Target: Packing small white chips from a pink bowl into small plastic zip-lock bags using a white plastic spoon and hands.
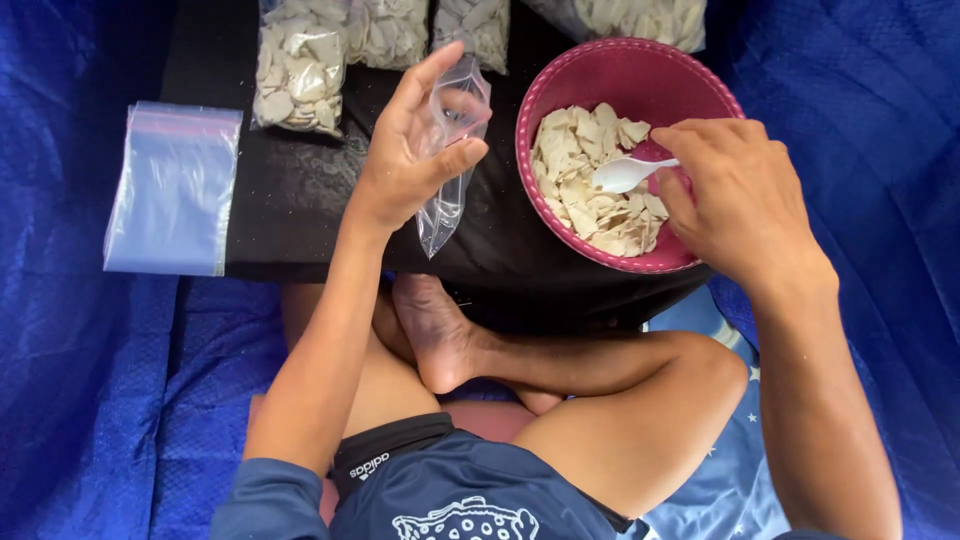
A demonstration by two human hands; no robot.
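A clear, empty zip bag is pinched open by the left hand, at nine o'clock from the pink bowl. A white spoon is gripped by the right hand over the pale chips

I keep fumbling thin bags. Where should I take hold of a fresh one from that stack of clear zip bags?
Probably pinch the top sheet of the stack of clear zip bags at its lower edge, coming from the near side: it lies flat, overhanging the black board.

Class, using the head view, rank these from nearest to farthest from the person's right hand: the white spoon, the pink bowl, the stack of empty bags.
1. White spoon: held by the right hand.
2. Pink bowl: directly beneath it.
3. Stack of empty bags: far left.
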